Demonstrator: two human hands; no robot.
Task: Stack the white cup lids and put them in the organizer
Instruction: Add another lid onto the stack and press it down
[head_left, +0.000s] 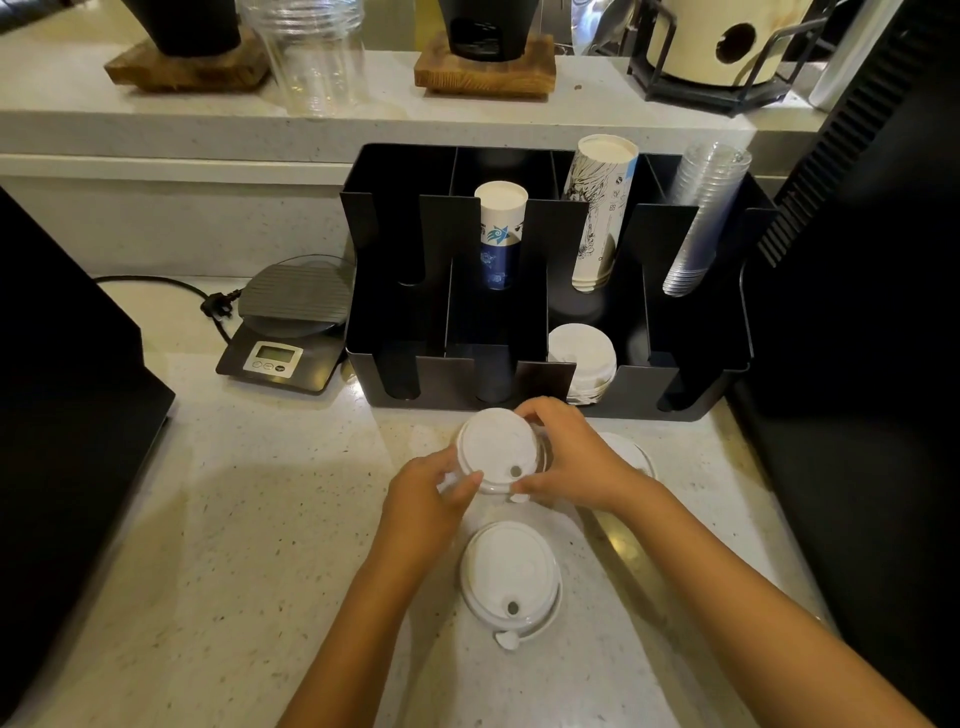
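Note:
Both hands hold a small stack of white cup lids (494, 448) just above the counter, in front of the black organizer (691, 332). My left hand (434, 491) grips the stack's left rim and my right hand (569, 457) grips its right side. Another white lid (509, 571) lies flat on the counter just below the hands. A third lid (631, 452) shows partly behind my right wrist. A stack of white lids (582, 358) stands in the organizer's front row, third slot from the left.
The organizer's back row holds two stacks of paper cups (500, 234) and clear plastic cups (701, 218). A small digital scale (291, 327) with a cord sits left of it. Dark machines flank the counter at left (67, 405) and right (857, 312).

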